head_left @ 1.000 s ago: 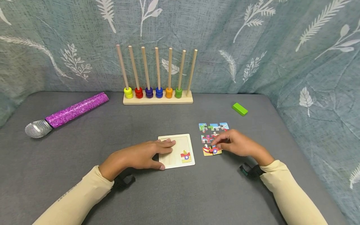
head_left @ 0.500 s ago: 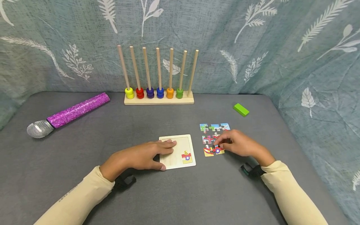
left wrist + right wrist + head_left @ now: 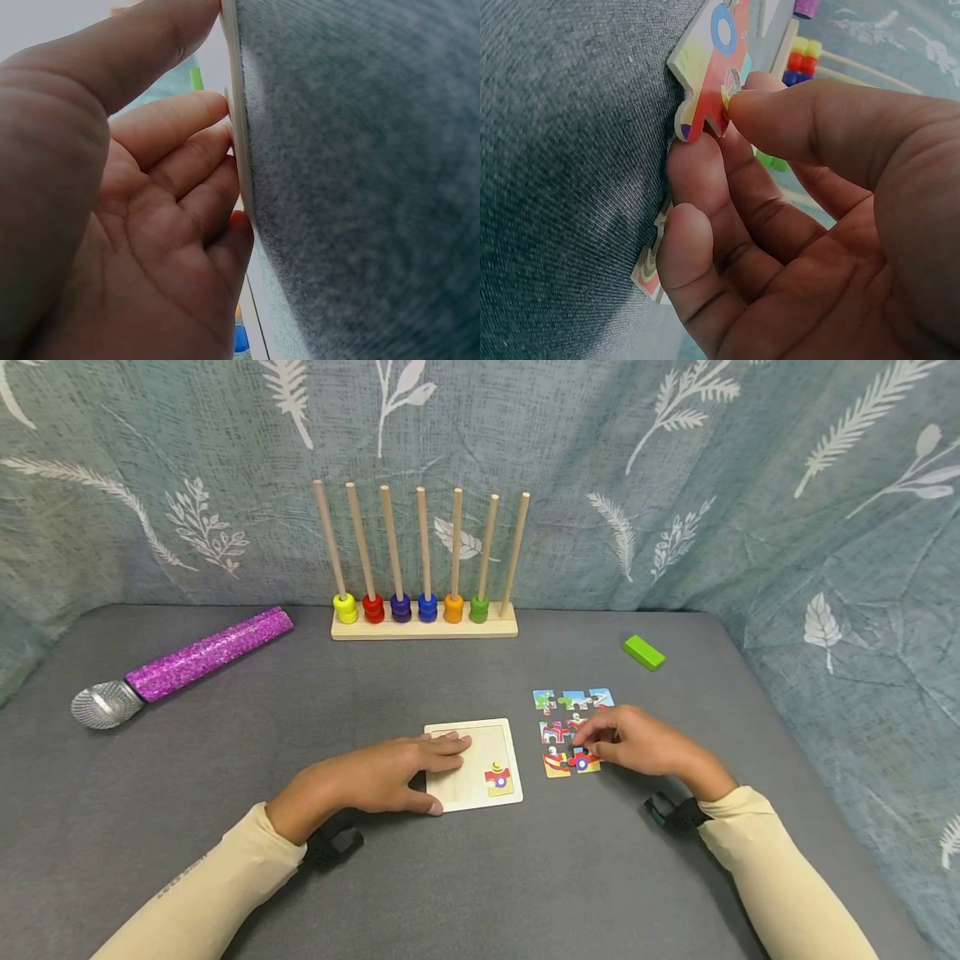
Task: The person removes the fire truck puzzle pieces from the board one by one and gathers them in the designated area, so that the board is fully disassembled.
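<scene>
My left hand (image 3: 382,774) rests with extended fingers on a square wooden puzzle tray (image 3: 483,742), thumb at its near edge. One jigsaw piece (image 3: 498,783) with a red and blue picture lies in the tray's near right corner. To the right of the tray, my right hand (image 3: 637,741) pinches a jigsaw piece with a blue wheel (image 3: 583,763) between thumb and fingers. The right wrist view shows this wheel piece (image 3: 714,64) up close, with the thumb tip at its edge. Other loose jigsaw pieces (image 3: 553,732) lie in rows beside the hand, some partly covered by its fingers.
At the back of the grey table stands a wooden peg rack (image 3: 424,632) with coloured beads on most pegs. A purple glitter microphone (image 3: 206,653) lies at the left. A green block (image 3: 643,652) sits at the back right, before a leaf-patterned curtain (image 3: 555,427).
The wheel piece under my right hand has shifted slightly right, widening the gap to its left neighbour. My left hand stays on the tray.
</scene>
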The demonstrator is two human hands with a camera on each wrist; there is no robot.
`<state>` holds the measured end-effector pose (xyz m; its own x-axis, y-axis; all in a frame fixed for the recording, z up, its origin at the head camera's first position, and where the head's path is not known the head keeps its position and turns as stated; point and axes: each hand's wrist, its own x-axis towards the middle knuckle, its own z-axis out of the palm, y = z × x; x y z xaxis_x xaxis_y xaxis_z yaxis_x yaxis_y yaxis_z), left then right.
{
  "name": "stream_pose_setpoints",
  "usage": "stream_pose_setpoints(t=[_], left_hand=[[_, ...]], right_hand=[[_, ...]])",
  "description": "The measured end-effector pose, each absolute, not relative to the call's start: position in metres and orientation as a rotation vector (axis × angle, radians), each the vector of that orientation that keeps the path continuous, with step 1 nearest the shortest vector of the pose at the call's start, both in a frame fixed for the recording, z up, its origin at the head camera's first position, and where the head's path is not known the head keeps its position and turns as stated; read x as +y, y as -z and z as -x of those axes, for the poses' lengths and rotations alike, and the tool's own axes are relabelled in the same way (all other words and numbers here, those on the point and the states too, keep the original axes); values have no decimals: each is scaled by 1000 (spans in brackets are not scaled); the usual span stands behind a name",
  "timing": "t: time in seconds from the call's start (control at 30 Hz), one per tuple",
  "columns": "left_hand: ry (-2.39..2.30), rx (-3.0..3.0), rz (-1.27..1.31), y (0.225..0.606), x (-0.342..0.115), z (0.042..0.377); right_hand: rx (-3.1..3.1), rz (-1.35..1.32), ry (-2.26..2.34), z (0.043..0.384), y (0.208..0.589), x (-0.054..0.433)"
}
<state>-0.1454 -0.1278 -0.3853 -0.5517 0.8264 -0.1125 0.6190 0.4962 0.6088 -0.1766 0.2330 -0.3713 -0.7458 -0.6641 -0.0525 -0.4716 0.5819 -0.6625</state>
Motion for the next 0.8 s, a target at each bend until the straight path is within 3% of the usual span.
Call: stream_pose_setpoints(t=[0.8], left_hand=[[-735,2351,-1203,386,-128,147]], right_hand=[[2556,859,931,178,366,231]])
